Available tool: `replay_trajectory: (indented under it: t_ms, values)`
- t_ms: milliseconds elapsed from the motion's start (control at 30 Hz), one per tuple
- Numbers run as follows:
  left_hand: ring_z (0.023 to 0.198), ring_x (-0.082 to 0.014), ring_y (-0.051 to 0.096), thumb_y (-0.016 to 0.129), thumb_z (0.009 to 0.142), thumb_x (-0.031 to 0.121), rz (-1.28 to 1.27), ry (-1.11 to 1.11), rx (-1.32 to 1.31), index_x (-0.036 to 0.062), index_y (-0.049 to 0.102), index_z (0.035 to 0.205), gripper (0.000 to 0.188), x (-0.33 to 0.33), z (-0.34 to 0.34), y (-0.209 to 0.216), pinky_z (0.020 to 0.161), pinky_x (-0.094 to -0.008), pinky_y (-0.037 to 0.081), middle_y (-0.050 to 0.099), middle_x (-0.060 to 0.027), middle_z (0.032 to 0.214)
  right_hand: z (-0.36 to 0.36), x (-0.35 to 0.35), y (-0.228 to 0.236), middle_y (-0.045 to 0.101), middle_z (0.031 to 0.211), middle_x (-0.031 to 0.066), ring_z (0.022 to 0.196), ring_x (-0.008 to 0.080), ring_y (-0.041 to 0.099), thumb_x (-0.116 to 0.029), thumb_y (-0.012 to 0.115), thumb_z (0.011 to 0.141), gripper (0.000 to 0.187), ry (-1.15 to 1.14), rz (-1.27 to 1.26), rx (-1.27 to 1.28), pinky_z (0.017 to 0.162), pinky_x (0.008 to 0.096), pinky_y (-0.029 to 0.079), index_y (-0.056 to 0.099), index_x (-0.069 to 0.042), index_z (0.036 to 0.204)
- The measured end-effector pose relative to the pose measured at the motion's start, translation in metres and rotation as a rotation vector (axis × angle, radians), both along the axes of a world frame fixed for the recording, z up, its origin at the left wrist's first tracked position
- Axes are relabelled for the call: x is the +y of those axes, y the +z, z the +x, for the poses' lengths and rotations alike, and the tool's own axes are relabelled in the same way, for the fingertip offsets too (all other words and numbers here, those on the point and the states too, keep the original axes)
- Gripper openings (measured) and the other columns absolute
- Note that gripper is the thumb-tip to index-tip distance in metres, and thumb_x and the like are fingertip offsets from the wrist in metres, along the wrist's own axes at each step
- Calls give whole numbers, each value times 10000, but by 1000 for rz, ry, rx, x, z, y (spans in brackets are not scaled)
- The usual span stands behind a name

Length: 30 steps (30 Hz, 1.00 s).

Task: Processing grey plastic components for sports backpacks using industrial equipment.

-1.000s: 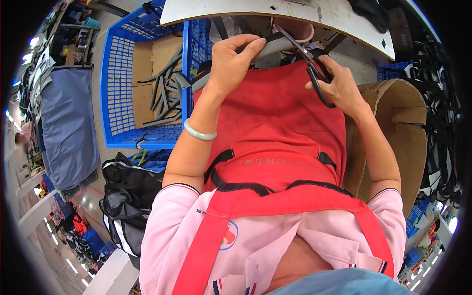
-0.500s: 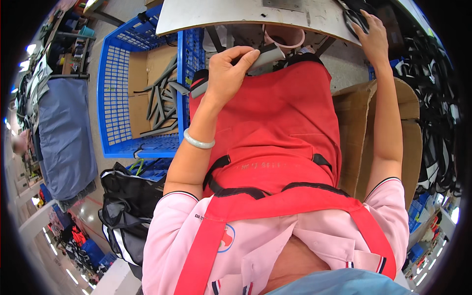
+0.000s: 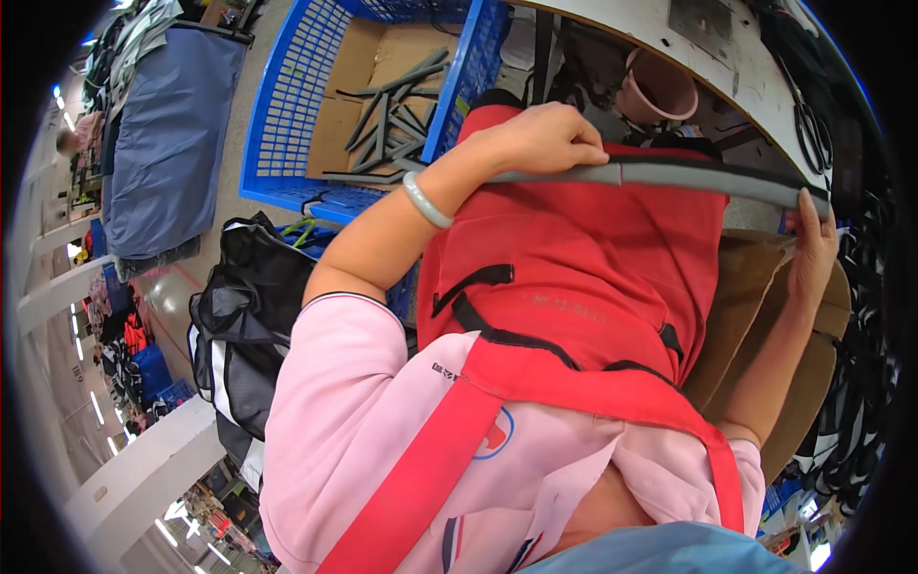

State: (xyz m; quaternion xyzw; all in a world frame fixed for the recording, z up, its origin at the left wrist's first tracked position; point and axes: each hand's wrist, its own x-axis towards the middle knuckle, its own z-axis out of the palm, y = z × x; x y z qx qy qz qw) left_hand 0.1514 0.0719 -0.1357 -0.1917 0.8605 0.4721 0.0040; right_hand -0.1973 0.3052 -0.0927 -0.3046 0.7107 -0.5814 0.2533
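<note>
Left hand (image 3: pixel 550 139) and right hand (image 3: pixel 813 247) are both grasping one grey strip (image 3: pixel 679 178), the left gripping it from above, the right pinching its far end. It is stretching across the lap at two o'clock from mid-view, above the red apron (image 3: pixel 564 258). Good handling here is probably keeping the strip straight and untwisted, pulling evenly without stretching it, and gripping beside the thin reddish line near the left fingers rather than covering it.

Black-handled scissors (image 3: pixel 811 134) are lying farther out at two o'clock, on the bench (image 3: pixel 751 72). Similar grey pieces (image 3: pixel 382 124) are resting at eleven o'clock inside a blue crate (image 3: pixel 277 124).

Half a second ago, the right hand was reaching to the scissors on the bench while the left was holding the strip alone; now both are sharing it, and more length is showing.
</note>
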Motion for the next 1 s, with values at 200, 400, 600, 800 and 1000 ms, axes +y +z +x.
replay_trajectory:
  t_ms: [200, 400, 600, 800, 1000]
  values:
    - [740, -70, 511, 602, 948, 220, 475, -102, 57, 7, 674, 987, 228, 25, -18, 31, 692, -249, 432, 599, 26, 772, 78, -30, 32, 528, 1349, 107, 1296, 285, 442, -145, 794, 690, 682, 493, 214, 856, 1087, 372, 339, 547, -99, 1324]
    - [769, -15, 505, 636, 937, 226, 615, -100, 144, 15, 693, 994, 225, 19, -54, 78, 662, -187, 400, 610, 57, 831, 120, -61, 59, 625, 871, 184, 844, 323, 620, -107, 697, 714, 338, 812, 394, 405, 752, 386, 481, 617, -17, 1030]
    - [643, -126, 596, 670, 857, 238, -11, 5, 155, 26, 714, 1015, 269, -8, -70, 121, 608, -290, 477, 677, -66, 737, 85, -89, 60, 645, 853, 173, 853, 373, 621, -118, 690, 730, 280, 546, 129, 1093, 712, 439, 486, 605, -61, 990]
    - [640, -80, 541, 677, 876, 226, -307, 172, 332, -35, 702, 1013, 296, -45, -121, 130, 597, -251, 449, 639, -33, 702, 32, -140, 65, 657, 821, 152, 838, 361, 633, -166, 724, 749, 382, 298, 162, 1222, 714, 448, 489, 626, -86, 1110]
    - [662, -114, 592, 674, 866, 251, -213, 202, 364, -6, 720, 1004, 295, -77, -152, 115, 622, -263, 466, 668, -54, 728, 18, -165, 69, 669, 877, 119, 898, 335, 634, -155, 717, 739, 323, 233, 292, 1159, 762, 416, 502, 646, -61, 1040]
